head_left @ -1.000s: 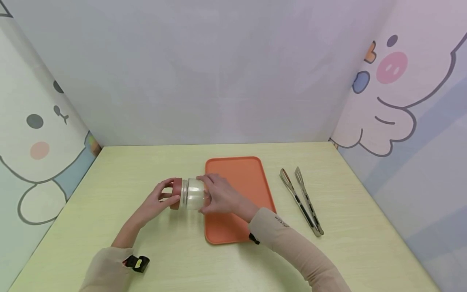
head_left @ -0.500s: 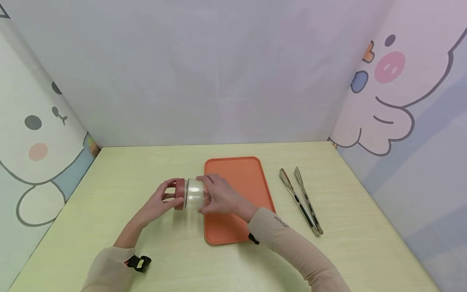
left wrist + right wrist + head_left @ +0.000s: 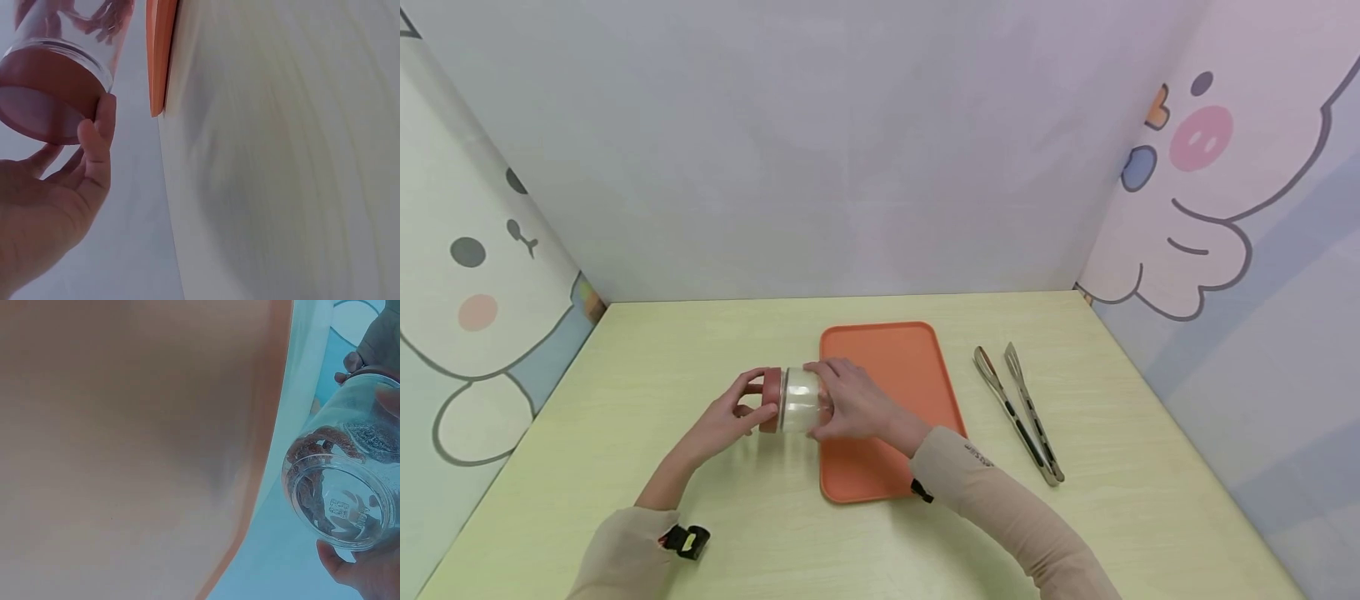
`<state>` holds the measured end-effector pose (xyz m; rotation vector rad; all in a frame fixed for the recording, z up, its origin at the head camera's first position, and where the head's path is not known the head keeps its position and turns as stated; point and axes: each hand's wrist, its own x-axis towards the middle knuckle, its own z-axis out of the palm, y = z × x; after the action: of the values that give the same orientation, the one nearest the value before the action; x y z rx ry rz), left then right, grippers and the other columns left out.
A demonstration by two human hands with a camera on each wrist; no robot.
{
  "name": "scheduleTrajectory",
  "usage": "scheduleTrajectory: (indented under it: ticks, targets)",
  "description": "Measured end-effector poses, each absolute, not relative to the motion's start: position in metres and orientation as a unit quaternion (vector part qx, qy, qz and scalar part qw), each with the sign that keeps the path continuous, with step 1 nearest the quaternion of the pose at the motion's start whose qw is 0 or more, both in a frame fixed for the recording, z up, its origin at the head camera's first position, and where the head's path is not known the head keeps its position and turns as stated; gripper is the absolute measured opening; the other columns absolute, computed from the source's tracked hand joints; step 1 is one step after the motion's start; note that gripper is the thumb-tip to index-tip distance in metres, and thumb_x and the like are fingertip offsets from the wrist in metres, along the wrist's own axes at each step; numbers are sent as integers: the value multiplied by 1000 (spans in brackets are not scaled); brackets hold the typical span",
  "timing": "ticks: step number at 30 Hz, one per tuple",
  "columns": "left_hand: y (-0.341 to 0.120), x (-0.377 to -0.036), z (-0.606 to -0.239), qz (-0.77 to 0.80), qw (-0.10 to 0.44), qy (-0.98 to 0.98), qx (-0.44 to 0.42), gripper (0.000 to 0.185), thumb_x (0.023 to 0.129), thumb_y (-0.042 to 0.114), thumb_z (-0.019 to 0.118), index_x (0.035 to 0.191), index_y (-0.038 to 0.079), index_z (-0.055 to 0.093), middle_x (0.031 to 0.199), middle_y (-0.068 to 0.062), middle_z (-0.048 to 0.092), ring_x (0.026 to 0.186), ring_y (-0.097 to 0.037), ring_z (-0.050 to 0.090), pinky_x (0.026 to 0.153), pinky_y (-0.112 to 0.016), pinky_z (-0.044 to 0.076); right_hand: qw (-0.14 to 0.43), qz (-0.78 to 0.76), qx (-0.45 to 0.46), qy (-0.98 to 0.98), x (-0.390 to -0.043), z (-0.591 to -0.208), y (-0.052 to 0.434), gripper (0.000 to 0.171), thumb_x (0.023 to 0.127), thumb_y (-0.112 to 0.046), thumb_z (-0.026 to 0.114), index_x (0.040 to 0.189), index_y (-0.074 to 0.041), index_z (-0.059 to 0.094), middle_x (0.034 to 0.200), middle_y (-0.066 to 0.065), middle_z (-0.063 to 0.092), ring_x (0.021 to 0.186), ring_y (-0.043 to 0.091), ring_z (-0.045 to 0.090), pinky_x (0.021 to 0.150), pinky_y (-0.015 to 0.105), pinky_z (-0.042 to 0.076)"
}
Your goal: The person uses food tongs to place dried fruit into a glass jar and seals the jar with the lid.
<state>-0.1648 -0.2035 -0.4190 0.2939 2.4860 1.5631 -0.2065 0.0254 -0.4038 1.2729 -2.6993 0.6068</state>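
- Holding a clear jar (image 3: 802,400) sideways above the table (image 3: 625,400), at the left edge of the tray (image 3: 902,375), both hands work at its two ends.
- Left hand (image 3: 722,421) curls its fingers round the red lid (image 3: 769,400); the left wrist view shows the thumb (image 3: 100,140) pressed on the lid's rim.
- Right hand (image 3: 850,404) wraps the glass body, fingers closed round it; the right wrist view looks into the jar's base (image 3: 344,503).
- Doing this well, I judge, means keeping the glass firm in the right hand while the left turns only the lid, with the jar level and low over the table in case it slips.
- Beyond the hands, the orange tray lies flat; metal tongs (image 3: 1018,412) lie well apart to its right.
- Farther off, the pale wooden table meets a plain back wall (image 3: 850,167), with cartoon animal panels (image 3: 1210,183) at both sides.
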Motion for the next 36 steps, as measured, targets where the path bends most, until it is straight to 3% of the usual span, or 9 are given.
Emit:
scheduleTrajectory:
  ticks: [15, 21, 27, 31, 36]
  targets:
    - [-204, -167, -421, 541, 89, 817, 179, 72, 82, 22, 64, 138, 21, 19, 134, -17, 26, 103, -32, 48, 74, -30, 49, 54, 206, 420, -882, -209, -405, 30, 86, 62, -49, 72, 129, -9, 35, 117, 6, 45, 101, 16, 39, 84, 32, 38]
    - [-204, -167, -421, 546, 97, 812, 184, 70, 84, 21, 62, 138, 23, 18, 136, -17, 23, 109, -37, 42, 79, -34, 47, 43, 203, 415, -886, -209, -407, 30, 87, 62, -50, 71, 130, -11, 34, 117, 6, 44, 102, 16, 39, 84, 31, 39]
    - [-200, -167, -420, 545, 94, 820, 148, 56, 93, 29, 45, 138, 14, 18, 135, -20, 25, 107, -38, 44, 82, -42, 45, 45, 210, 418, -883, -209, -409, 30, 88, 62, -50, 71, 130, -10, 35, 118, 5, 44, 104, 16, 39, 84, 30, 39]
    - [-199, -167, -420, 547, 95, 824, 116, 60, 92, 34, 45, 138, 6, 20, 135, -19, 28, 107, -35, 46, 85, -45, 43, 47, 212, 420, -881, -209, -409, 30, 87, 61, -50, 71, 130, -11, 34, 118, 5, 44, 104, 16, 39, 84, 29, 39]
    - [-199, -167, -420, 559, 105, 815, 110, 61, 91, 35, 47, 138, 5, 23, 136, -17, 28, 109, -33, 46, 86, -45, 42, 49, 213, 421, -880, -210, -410, 30, 87, 62, -50, 71, 130, -10, 35, 118, 4, 44, 104, 16, 40, 85, 29, 39]
